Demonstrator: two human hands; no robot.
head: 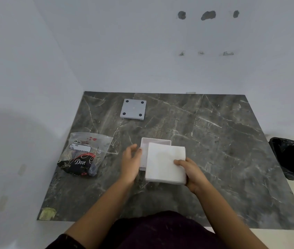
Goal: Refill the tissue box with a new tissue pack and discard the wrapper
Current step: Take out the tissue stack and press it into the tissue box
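Dark clothing (pixel 160 230) fills the bottom edge, with both forearms reaching over the marble table (pixel 214 141). Right hand (pixel 191 172) grasps the tissue stack (pixel 165 161) at its near right corner, thumb on top, remaining fingers hidden beneath. The stack is held partly over, and offset to the right of, the open white tissue box (pixel 147 152); whether it touches the rim cannot be told. Left hand (pixel 131 161) is unclenched, fingers laid against the box's left wall, apparently steadying it.

Judgement: the stack is light, soft and compressible, liable to fan or sag from a single corner; support from beneath with both sides squared would serve better. The box looks rigid and light, prone to sliding.

Empty wrapper (pixel 84 155) lies left of the box, limp and crinkled. A grey base plate (pixel 133 111) lies well behind. The black-lined bin (pixel 293 157) is cut off at the right edge. The box interior is mostly hidden.
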